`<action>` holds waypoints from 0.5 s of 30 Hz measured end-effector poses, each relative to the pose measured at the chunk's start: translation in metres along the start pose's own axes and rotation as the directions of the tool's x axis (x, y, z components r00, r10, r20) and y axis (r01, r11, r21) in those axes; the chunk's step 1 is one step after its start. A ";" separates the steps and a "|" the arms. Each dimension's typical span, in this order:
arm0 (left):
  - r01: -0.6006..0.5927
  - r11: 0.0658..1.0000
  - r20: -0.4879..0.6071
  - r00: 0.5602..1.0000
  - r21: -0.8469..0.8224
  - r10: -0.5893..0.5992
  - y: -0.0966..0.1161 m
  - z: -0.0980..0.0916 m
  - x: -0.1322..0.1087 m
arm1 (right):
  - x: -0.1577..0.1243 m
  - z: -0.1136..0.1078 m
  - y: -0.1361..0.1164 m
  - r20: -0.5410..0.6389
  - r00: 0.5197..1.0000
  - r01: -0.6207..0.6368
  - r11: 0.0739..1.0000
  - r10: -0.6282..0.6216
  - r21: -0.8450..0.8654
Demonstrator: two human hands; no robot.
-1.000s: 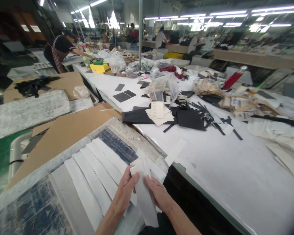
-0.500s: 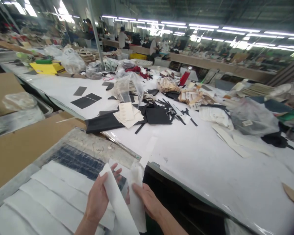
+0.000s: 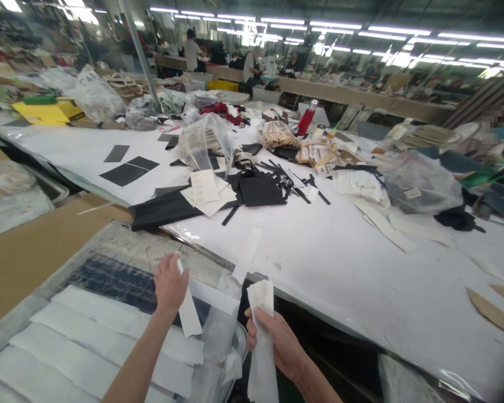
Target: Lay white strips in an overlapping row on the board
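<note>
My left hand (image 3: 171, 282) is closed on the upper end of a white strip (image 3: 190, 313), held over the dark-marked part of the work board (image 3: 121, 285). To the right, my right hand (image 3: 273, 338) grips a stack of white strips (image 3: 262, 358), thumb on top and fingers curled behind. White strips (image 3: 96, 341) lie in overlapping rows on the board, beneath and left of my left forearm. Another white piece (image 3: 216, 296) lies at the board's right side. A translucent strip (image 3: 247, 257) rests over the table edge.
A long white table (image 3: 340, 268) runs behind the board. On it are black fabric pieces (image 3: 262, 191), cream cards (image 3: 210, 193), plastic bags (image 3: 422, 182) and a red bottle (image 3: 306, 118). Cardboard (image 3: 54, 229) lies at left. People sit or stand farther back.
My hands have moved apart. The left has carried one strip up and left over the board, while the right has shifted right with the stack. The view has turned slightly right.
</note>
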State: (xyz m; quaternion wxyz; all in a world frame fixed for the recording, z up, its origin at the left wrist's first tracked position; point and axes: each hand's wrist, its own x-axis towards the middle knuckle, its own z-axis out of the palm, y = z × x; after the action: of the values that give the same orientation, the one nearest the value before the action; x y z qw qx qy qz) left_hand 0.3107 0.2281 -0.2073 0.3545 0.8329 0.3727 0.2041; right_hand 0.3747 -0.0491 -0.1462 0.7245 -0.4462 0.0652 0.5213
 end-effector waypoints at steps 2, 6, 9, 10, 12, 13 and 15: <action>-0.246 0.969 0.155 0.959 0.040 0.237 0.019 0.019 -0.013 | 0.001 -0.006 0.003 -0.039 0.999 0.002 0.996 0.002 0.089; -0.606 0.791 0.350 0.762 0.084 0.546 0.051 0.071 -0.039 | 0.004 -0.019 0.009 -0.106 0.994 0.030 0.971 -0.005 0.235; -0.768 0.524 0.374 0.639 0.368 0.672 0.058 0.104 -0.042 | 0.005 -0.027 0.012 -0.148 0.989 0.042 0.953 0.003 0.299; -0.778 0.465 0.369 0.616 0.421 0.696 0.058 0.112 -0.040 | 0.005 -0.029 0.013 -0.159 0.987 0.046 0.950 0.004 0.310; -0.794 0.427 0.352 0.585 0.433 0.731 0.060 0.122 -0.032 | 0.005 -0.033 0.014 -0.173 0.985 0.053 0.946 0.004 0.320; -0.805 0.418 0.348 0.569 0.422 0.745 0.063 0.124 -0.028 | 0.005 -0.035 0.014 -0.182 0.983 0.056 0.946 0.003 0.318; -0.816 0.405 0.341 0.550 0.413 0.762 0.070 0.122 -0.023 | 0.006 -0.037 0.013 -0.224 0.975 0.061 0.951 0.008 0.303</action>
State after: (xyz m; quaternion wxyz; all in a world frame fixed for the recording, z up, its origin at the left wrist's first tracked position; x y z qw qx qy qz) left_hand 0.4028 0.1237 -0.2383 -0.0098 0.9799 -0.0424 0.1947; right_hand 0.3808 -0.0708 -0.1790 0.7803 -0.3841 0.2203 0.4417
